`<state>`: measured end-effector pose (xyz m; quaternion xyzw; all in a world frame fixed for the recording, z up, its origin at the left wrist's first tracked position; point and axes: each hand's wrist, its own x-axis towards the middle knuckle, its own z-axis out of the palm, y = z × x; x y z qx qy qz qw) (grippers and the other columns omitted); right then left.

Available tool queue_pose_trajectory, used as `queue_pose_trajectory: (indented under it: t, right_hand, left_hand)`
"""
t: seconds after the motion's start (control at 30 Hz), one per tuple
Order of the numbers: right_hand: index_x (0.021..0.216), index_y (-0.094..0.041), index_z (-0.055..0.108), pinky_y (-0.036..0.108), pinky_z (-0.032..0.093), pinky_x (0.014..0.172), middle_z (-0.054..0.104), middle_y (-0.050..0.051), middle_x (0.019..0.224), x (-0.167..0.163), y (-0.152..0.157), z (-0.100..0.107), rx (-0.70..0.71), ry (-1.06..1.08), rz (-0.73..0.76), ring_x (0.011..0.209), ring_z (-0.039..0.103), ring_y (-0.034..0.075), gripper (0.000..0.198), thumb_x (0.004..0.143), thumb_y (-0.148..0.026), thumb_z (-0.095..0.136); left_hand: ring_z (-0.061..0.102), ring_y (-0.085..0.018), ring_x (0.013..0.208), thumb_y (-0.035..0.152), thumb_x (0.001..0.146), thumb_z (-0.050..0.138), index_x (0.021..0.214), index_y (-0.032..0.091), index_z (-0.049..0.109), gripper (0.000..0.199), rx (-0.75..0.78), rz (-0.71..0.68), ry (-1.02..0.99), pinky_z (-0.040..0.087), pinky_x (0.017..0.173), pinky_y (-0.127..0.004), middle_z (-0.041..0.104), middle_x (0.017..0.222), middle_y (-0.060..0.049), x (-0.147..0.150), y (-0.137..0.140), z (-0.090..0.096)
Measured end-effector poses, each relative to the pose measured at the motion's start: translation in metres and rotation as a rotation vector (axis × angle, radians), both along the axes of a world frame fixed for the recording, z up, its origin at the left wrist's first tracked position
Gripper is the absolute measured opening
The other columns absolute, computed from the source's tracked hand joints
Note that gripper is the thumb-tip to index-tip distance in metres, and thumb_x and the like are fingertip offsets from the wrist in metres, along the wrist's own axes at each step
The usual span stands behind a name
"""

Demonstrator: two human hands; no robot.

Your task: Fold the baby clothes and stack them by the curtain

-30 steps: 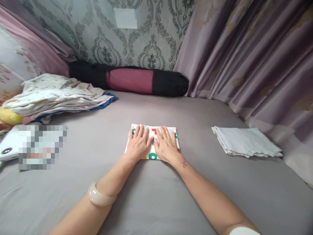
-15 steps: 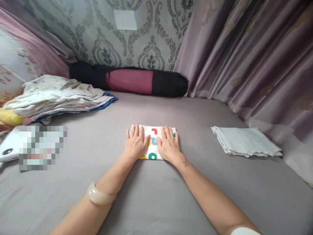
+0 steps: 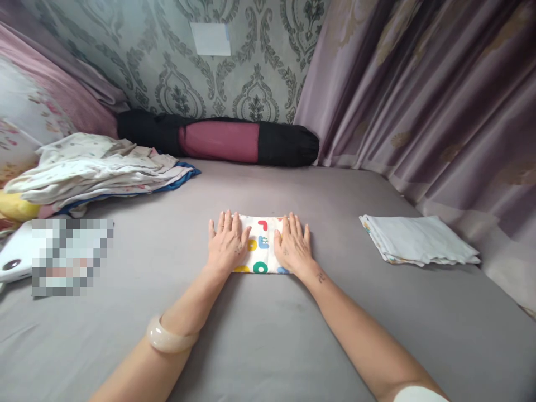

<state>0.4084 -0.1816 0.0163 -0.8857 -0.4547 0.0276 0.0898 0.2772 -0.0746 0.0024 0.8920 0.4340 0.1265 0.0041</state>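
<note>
A folded white cloth (image 3: 262, 251) printed with red, yellow, green and blue shapes lies flat in front of me on the grey bed sheet (image 3: 268, 335). My left hand (image 3: 227, 240) rests palm down over its left end, fingers stretched out. Over the right end lies my right hand (image 3: 293, 243), also flat with its fingers apart. The cloth's middle shows between my thumbs, while both its side edges are mostly covered by my hands.
To the right lies a folded white cloth stack (image 3: 421, 240). On the left are a heap of clothes (image 3: 96, 170), a white device (image 3: 19, 251) and a blurred-out item (image 3: 73, 257). A long black and maroon bag (image 3: 221, 140) lies along the wall, beside purple curtains (image 3: 368, 100).
My hands have slid slightly apart, the left one leftward and the right one rightward, so more of the printed cloth shows between them. The view has shifted a little.
</note>
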Motion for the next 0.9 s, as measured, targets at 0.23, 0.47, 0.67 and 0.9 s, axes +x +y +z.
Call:
queue_pose_trajectory:
  t: [0.23,0.47,0.67,0.9]
  right_hand:
    - [0.151,-0.002,0.022,0.050,0.008,0.118,0.019,0.014,0.159,0.004,0.000,0.001,-0.064,0.021,-0.028,0.147,0.014,0.027,0.062,0.098,-0.035,0.022]
    - [0.151,-0.002,0.021,0.049,0.008,0.118,0.018,0.014,0.159,0.012,-0.004,0.000,-0.058,0.004,-0.058,0.147,0.013,0.025,0.063,0.099,-0.035,0.020]
    - [0.152,-0.002,0.020,0.051,0.008,0.118,0.017,0.013,0.159,0.020,-0.007,-0.005,-0.094,0.038,-0.084,0.147,0.011,0.025,0.064,0.099,-0.037,0.017]
    - [0.151,-0.002,0.022,0.051,0.009,0.118,0.018,0.014,0.159,0.021,-0.006,-0.006,-0.091,0.035,-0.086,0.147,0.013,0.026,0.063,0.099,-0.037,0.019]
  left_hand:
    - [0.027,-0.032,0.143,0.045,0.098,0.022,0.147,0.007,0.035,0.063,-0.089,0.000,0.072,0.019,0.116,-0.054,0.034,0.153,-0.019,0.001,0.001,-0.001]
    - [0.026,-0.031,0.144,0.044,0.098,0.021,0.146,0.009,0.038,0.061,-0.089,0.054,0.040,0.017,0.117,-0.054,0.035,0.153,-0.016,-0.005,0.006,0.004]
    - [0.024,-0.033,0.144,0.045,0.098,0.019,0.146,0.007,0.037,0.064,-0.167,0.057,0.028,0.017,0.116,-0.056,0.033,0.154,-0.016,-0.010,0.014,-0.002]
    - [0.025,-0.034,0.144,0.045,0.097,0.021,0.145,0.008,0.040,0.063,-0.171,0.064,-0.003,0.019,0.115,-0.059,0.034,0.153,-0.018,-0.009,0.015,-0.002]
